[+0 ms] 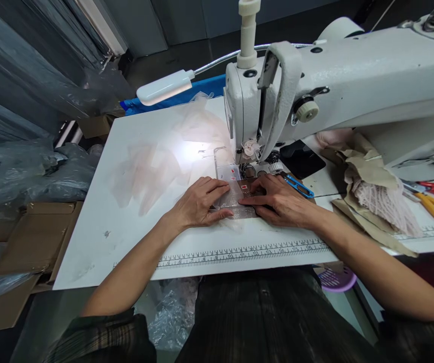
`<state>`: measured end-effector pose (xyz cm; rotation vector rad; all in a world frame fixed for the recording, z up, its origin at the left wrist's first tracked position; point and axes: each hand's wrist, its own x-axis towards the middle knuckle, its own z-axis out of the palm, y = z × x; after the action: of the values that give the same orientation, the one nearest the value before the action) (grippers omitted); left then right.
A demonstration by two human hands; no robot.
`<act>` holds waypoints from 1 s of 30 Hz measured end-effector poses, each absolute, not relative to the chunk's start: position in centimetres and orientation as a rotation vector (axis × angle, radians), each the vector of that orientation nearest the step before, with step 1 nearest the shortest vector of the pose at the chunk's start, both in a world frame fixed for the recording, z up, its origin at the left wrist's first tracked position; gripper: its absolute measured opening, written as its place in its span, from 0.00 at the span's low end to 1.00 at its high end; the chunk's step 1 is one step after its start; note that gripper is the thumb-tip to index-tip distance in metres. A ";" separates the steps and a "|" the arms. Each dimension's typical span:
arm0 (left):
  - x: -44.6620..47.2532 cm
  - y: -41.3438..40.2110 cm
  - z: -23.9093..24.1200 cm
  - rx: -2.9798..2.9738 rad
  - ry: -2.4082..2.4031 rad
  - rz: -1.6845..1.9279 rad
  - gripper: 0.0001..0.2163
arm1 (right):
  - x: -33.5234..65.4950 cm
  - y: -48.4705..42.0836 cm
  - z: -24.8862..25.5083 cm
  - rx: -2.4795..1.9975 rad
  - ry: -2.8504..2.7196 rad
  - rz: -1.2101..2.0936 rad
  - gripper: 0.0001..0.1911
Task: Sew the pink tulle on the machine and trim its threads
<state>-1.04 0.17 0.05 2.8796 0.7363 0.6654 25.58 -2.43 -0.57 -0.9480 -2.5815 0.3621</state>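
Two hands lay flat on a small sheer fabric piece [235,201] in front of the needle of the sewing machine [315,96], on the white table [126,212]. Farthest left, loose pale gauzy scraps [144,171] sprawled across the tabletop under the lamp [164,86]. The left hand [197,204] pressed the piece's left edge with fingers spread and open, gripping nothing. The piece looked thin, limp and almost weightless, likely to slide and pucker, so it seemed best steered by flat fingertip pressure near both side edges rather than pinched. The right hand [277,201] pinned its right edge the same way, fingers extended, close beside the left. Blue snips [296,185] lay just beyond it, and beige cloth [371,196] was heaped farther right.
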 end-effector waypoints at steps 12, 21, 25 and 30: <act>1.2 0.3 1.5 3.046 1.028 0.279 0.23 | 25.5 -2.5 -0.4 -0.968 -2.577 0.348 0.21; 1.8 2.8 2.3 3.124 0.848 0.119 0.20 | 25.4 -2.3 -1.1 -1.027 -2.418 0.503 0.20; 1.7 3.8 1.8 3.096 0.861 0.171 0.22 | 25.6 -1.8 -1.6 -1.041 -2.353 0.552 0.20; 1.2 3.9 1.0 3.061 0.855 0.262 0.24 | 25.6 -1.7 -1.8 -1.078 -2.350 0.543 0.18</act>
<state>1.25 3.90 1.01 3.0607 0.8554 0.2624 25.59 -1.73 -1.82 -1.0779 -2.3497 0.5431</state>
